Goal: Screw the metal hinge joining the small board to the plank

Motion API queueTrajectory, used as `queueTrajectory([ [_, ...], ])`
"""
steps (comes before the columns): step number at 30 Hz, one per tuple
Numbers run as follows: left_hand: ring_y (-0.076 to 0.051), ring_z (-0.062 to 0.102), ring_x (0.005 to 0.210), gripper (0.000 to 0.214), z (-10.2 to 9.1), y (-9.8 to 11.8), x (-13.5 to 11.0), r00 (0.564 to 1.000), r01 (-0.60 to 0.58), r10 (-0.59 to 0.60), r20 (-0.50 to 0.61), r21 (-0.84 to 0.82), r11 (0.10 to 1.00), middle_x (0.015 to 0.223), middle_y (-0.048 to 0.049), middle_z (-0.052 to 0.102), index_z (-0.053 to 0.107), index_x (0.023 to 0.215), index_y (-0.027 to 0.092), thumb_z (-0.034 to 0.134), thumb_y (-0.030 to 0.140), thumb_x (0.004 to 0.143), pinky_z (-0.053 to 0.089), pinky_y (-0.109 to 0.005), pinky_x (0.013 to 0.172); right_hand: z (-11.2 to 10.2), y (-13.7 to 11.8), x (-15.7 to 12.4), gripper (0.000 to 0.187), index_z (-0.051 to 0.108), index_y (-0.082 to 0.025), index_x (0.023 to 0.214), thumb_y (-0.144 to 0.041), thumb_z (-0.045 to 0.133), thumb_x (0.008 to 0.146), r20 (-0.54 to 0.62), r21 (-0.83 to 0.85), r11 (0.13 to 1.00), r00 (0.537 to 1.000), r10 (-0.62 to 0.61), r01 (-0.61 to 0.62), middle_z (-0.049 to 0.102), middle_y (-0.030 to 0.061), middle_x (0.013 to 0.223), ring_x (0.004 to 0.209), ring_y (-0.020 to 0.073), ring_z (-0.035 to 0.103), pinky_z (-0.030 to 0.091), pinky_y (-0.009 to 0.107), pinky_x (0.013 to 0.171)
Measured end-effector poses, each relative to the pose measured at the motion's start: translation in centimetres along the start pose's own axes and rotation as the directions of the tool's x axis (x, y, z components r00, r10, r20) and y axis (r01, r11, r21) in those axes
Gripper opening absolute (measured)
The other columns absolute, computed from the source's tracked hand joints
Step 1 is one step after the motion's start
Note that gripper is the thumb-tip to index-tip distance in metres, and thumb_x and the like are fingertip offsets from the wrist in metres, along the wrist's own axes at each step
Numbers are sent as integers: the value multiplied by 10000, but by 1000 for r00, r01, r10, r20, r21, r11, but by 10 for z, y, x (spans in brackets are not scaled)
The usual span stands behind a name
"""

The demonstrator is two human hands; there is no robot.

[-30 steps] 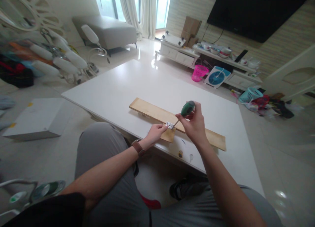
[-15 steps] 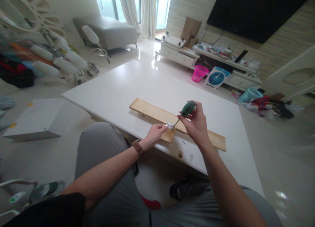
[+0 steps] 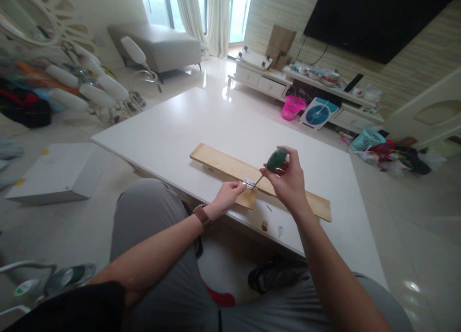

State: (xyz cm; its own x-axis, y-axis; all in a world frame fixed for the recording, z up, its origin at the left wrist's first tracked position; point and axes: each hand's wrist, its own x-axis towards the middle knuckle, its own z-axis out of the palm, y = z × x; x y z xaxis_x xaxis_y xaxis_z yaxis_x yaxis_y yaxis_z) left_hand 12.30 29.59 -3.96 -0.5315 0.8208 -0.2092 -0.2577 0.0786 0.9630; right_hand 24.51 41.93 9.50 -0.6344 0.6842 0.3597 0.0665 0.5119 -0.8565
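Observation:
A long pale wooden board lies across the white table, with a shorter wooden piece set against its near side. A small silver hinge spans the place where the two meet. My left hand is closed, thumb and fingers pinching the hinge's left end against the wood. In my right hand is a screwdriver with a green handle, gripped by the fingers. Its shaft slants down to the left, and the tip meets the hinge's right end. Any screw under the tip is too small to make out.
On the white table, near its front edge, lie a thin dark metal piece, a small yellow-and-black object and a small clear item. My knees are against the near edge. A white box stands on the floor at left.
The screwdriver handle has turned slightly in my right hand, whose fingers shifted a little. My left hand, the hinge and the boards have stayed in place.

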Motion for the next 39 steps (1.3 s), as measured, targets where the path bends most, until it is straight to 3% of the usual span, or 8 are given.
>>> queueTrajectory([
  [5,-206,608,736,601,0,-3,1,1000,13,-13,-11,8,1000,796,-85,756,808,840,94,793,689,756,390,-286,658,0,-1,-2,526,491,-309,1277,-260,712,803,2,26,999,1000,-24,23,732,14,1029,980,238,757,651,463,885],
  [11,-214,615,750,620,1,-4,2,1000,9,-9,-7,10,1000,829,-88,771,826,890,91,778,694,755,397,-290,670,-2,-2,0,572,526,-313,1248,-366,828,766,-3,-76,996,999,-46,46,680,-14,986,865,214,724,667,415,772],
  [17,-213,619,755,615,0,-2,1,1000,9,-8,-14,16,1000,836,-95,780,833,904,87,788,684,765,389,-290,677,-3,-3,-2,579,452,-321,1345,-237,672,816,80,35,999,996,-42,40,713,16,1065,1027,239,759,640,480,928],
  [24,-238,659,802,558,2,2,-1,1000,11,-12,-11,-22,1000,896,-108,812,836,896,102,808,642,758,450,-311,726,-1,-4,0,515,495,-309,1205,-358,797,790,-15,-110,991,997,-74,72,645,-17,1011,869,195,675,623,394,768],
  [29,-231,647,773,525,3,7,-5,999,28,-27,-20,12,1000,874,-109,806,827,853,108,787,627,784,435,-304,686,-4,-1,2,647,460,-331,1342,-290,766,773,67,49,999,998,20,-23,687,-4,1034,962,236,749,641,482,907],
  [32,-236,655,783,525,3,6,-4,999,25,-24,-30,5,1000,873,-110,805,827,849,109,800,628,773,439,-302,684,-4,-4,-1,569,451,-325,1322,-236,680,809,62,42,999,998,-13,10,703,13,1068,1048,243,744,623,481,943],
  [36,-241,674,799,544,3,4,-3,1000,27,-27,-12,-26,999,893,-112,812,835,896,106,806,633,764,463,-307,717,-2,-7,-2,490,487,-309,1257,-314,737,835,13,-62,996,998,-60,61,650,-11,1002,912,206,700,628,420,832],
  [39,-252,682,823,543,2,3,-2,1000,21,-21,-18,-20,1000,920,-120,819,837,894,106,798,633,768,474,-310,722,-1,-6,0,455,553,-292,1183,-361,794,804,13,-49,999,1000,-24,24,658,-14,955,847,201,700,642,401,768],
])
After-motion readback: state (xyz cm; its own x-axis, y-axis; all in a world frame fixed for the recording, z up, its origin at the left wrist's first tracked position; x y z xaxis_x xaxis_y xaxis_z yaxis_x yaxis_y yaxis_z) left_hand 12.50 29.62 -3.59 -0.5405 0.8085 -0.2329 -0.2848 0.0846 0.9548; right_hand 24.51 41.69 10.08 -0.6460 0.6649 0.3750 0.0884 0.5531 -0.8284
